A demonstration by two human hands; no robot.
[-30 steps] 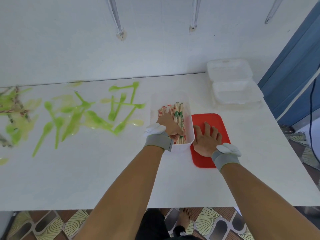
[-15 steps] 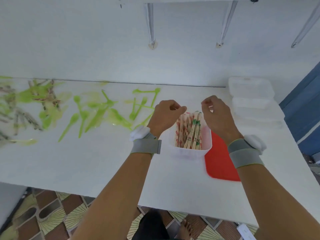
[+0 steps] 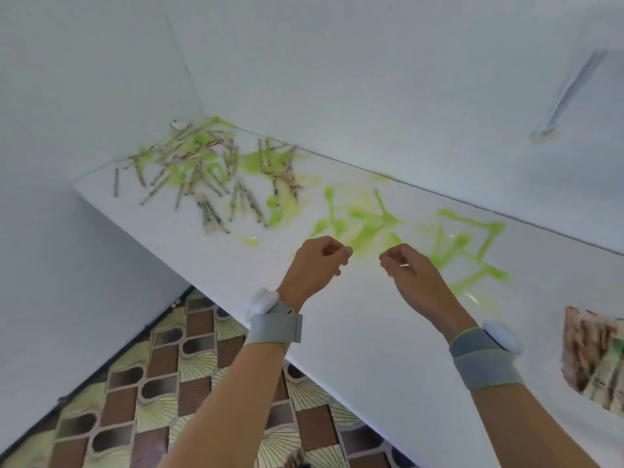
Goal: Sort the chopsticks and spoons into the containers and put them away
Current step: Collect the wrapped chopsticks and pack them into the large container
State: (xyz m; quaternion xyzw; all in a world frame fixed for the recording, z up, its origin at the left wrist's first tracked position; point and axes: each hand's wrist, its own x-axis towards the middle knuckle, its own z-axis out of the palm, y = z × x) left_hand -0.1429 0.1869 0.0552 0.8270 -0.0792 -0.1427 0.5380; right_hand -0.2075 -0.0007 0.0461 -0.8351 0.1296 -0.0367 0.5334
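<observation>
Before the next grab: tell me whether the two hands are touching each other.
Apart. The head view shows white table and blurred green spoons in the gap between the left hand and the right hand.

A long white table (image 3: pixel 354 332) stands pushed into the corner of the room, with white walls (image 3: pixel 371 79) behind it and at its far left end. On the back wall, at the upper right, a metal bracket (image 3: pixel 567 92) runs down at a slant to a small mount. The floor (image 3: pixel 135 393) beside the table has tiles in a brown and cream pattern, and a dark strip (image 3: pixel 101 366) runs where the floor meets the left wall.
</observation>
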